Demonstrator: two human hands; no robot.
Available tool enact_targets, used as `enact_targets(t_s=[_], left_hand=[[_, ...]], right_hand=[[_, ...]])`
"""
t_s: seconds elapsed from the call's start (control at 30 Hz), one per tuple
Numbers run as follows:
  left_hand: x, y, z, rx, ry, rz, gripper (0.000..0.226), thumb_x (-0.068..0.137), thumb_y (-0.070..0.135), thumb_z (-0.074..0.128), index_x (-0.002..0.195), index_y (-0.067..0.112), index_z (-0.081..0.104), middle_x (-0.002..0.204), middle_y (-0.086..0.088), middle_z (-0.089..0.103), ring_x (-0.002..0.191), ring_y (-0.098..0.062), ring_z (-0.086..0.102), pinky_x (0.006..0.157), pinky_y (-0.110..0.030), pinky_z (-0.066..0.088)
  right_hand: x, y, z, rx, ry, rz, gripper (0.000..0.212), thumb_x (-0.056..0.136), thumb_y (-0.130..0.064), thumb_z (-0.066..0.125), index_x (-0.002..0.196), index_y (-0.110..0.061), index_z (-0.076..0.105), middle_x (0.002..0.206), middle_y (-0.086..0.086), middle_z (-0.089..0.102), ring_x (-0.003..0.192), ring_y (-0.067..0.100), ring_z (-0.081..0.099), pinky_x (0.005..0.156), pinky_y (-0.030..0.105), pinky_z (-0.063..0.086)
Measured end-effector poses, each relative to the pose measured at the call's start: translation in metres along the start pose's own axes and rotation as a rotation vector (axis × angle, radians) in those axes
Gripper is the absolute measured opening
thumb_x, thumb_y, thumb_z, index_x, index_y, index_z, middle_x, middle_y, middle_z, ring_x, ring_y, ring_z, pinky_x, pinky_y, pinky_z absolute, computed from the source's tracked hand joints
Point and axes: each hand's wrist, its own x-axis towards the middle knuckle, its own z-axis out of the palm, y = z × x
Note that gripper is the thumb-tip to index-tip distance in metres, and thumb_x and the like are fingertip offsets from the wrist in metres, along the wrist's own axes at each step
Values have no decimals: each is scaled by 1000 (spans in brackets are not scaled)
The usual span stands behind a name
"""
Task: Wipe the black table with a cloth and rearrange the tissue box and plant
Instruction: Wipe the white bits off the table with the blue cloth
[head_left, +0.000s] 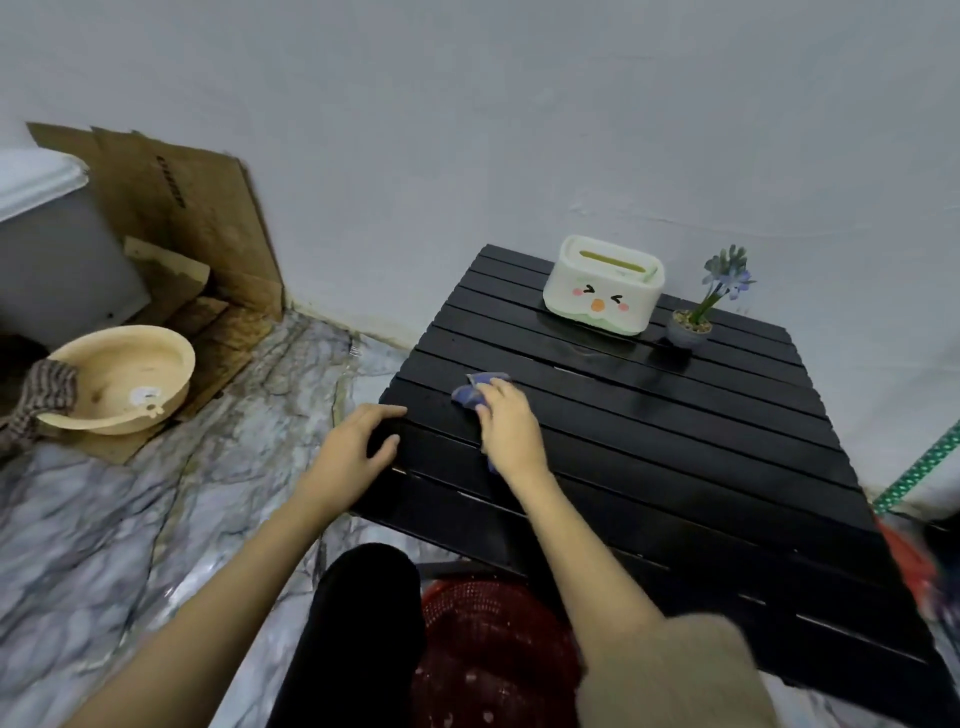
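The black slatted table (675, 452) stands against the white wall. My right hand (506, 423) presses a blue cloth (470, 392) flat on the table's left part, and the cloth pokes out past my fingertips. My left hand (358, 447) grips the table's left edge, thumb on top. At the far side sits a white tissue box (602, 283) with a cartoon face. Just right of it stands a small potted plant (693, 317) with blue flowers.
A beige basin (119, 379) with a striped rag sits on cardboard (208, 223) at the left, on the marble-patterned floor (130, 519). A red basket (488, 639) lies under the table's near edge, beside my dark-clad knee (363, 623).
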Motion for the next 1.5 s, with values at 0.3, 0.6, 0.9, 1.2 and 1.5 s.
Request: enact_targets(t_s=[0.3,0.6,0.9,1.2,1.5], left_hand=[[12,-18,-31,-30,36,-72,33,89,12,49,122,13,50,129,-11,52,118,-26,49,95,-32,36],[11,-28,-40,11,-5,-48,34,91,18,47,125,17,46,131,-6,50,121,-20,46,97,-27,33],[23,-29,-47,36,-9,2,36,90,18,48,125,19,45,131,-2,49,122,-18,45,97,-26,34],[11,-47,-56,70,12,-2,36,89,30,46,124,23,45,128,1,50,119,-15,47,95,-22,34],[4,-40,-72,51,-4,-14,35,90,24,48,125,26,43,124,5,48,115,-16,50,93,-26,38]], right_hand=[[-97,8,-39,146,-277,-297,35,88,-8,55,121,-20,56,131,-7,48,122,-3,37,102,1,21],[59,21,2,-7,114,29,31,89,-6,40,102,-20,64,126,5,53,100,23,55,78,22,42],[20,-38,33,60,-214,-436,29,88,-7,51,116,-11,59,130,8,54,122,20,45,104,20,26],[104,26,4,10,143,93,13,92,-30,39,94,-25,52,104,12,58,83,31,60,66,35,40],[82,-80,55,97,-211,-268,24,89,-8,44,86,-17,66,117,-1,59,57,6,52,47,21,45]])
